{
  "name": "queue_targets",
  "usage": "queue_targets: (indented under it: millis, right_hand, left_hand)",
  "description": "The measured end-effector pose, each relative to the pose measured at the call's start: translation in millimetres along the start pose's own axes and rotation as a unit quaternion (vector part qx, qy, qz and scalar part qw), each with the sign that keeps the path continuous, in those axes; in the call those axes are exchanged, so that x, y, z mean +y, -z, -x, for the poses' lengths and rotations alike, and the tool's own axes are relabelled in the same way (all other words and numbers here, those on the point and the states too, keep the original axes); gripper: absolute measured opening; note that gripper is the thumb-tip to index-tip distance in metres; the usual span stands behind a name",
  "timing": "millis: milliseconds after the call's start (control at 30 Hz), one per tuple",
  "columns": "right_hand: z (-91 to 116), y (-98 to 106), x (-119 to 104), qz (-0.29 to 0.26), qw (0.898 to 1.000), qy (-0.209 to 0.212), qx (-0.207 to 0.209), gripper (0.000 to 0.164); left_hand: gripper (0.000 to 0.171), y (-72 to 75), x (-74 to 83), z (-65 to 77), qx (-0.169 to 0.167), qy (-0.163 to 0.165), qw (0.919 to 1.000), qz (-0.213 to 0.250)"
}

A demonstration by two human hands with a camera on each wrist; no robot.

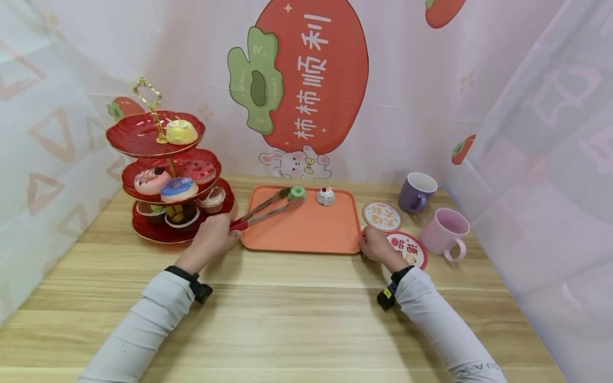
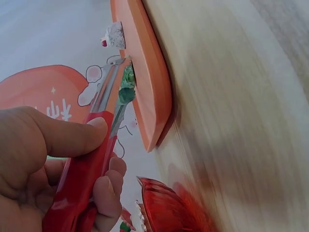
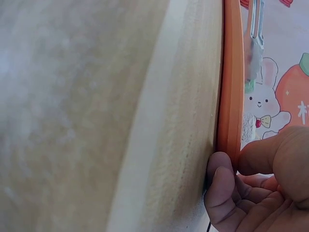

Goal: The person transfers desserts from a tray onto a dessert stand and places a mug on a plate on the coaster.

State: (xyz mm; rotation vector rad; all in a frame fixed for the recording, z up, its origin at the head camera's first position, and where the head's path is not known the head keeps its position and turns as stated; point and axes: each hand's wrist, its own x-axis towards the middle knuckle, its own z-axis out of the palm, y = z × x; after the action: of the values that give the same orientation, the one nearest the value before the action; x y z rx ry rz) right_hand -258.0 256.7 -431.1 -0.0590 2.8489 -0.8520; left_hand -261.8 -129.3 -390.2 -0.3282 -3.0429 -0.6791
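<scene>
My left hand [image 1: 214, 235] grips the red handles of metal tongs [image 2: 79, 181], with the thumb on one side and fingers curled round the other. The tong tips reach over an orange tray [image 1: 297, 234] and stand on either side of a small green ring-shaped cake [image 1: 297, 193] at its far edge. To the right of it on the tray sits a small white cake [image 1: 325, 196] with a red cherry. At the tray's near right corner, my right hand [image 1: 377, 244] pinches the rim [image 3: 231, 121] between thumb and fingers.
A red three-tier stand [image 1: 143, 135] with gold handle and several toy cakes rises at the left. To the right are two round coasters [image 1: 380, 215], a purple mug [image 1: 415, 192] and a pink mug [image 1: 442, 232]. A printed cloth [image 1: 407, 106] hangs behind the table.
</scene>
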Motion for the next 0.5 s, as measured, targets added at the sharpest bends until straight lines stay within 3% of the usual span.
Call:
queue_targets:
  millis: [200, 500]
  right_hand:
    - [1.0, 0.5, -0.4, -0.001, 1.0, 0.006, 0.005, 0.01]
    - [1.6, -0.4, 0.6, -0.001, 1.0, 0.014, 0.01, 0.01]
  left_hand:
    - [0.013, -2.3, 0.0, 1.3, 0.021, -0.011, 0.9996, -0.018]
    - [0.016, -2.6, -0.1, 1.5, 0.015, -0.009, 0.9997, -0.015]
